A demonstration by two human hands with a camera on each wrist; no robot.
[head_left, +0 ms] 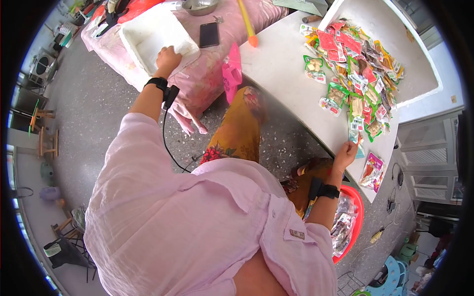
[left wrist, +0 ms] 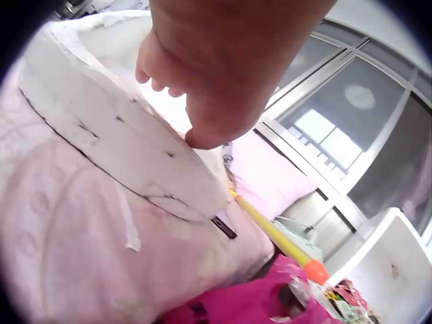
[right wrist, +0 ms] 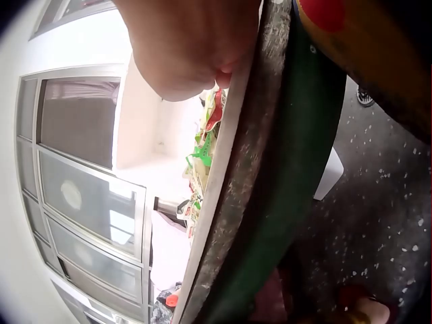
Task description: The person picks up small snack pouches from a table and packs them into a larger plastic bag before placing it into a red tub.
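My left hand [head_left: 168, 55] grips the near rim of a white foam box [head_left: 148, 32] that stands on a pink-covered surface. In the left wrist view the left hand [left wrist: 179, 108] has its fingers over the foam box's wall [left wrist: 115, 128] and its thumb pressed on the outside. My right hand [head_left: 349, 147] reaches to the near edge of the white table [head_left: 281, 59] and pinches a snack packet [head_left: 355, 134] at the end of a long pile of packets [head_left: 360, 74]. In the right wrist view the right hand [right wrist: 202, 74] sits curled at the table edge [right wrist: 229, 202].
A phone [head_left: 209, 34], a metal bowl [head_left: 200, 6] and a yellow stick with an orange tip [head_left: 247, 24] lie beyond the box. A pink bag [head_left: 232, 71] hangs at the table corner. A red basin [head_left: 356, 217] with packets sits on the floor under my right arm.
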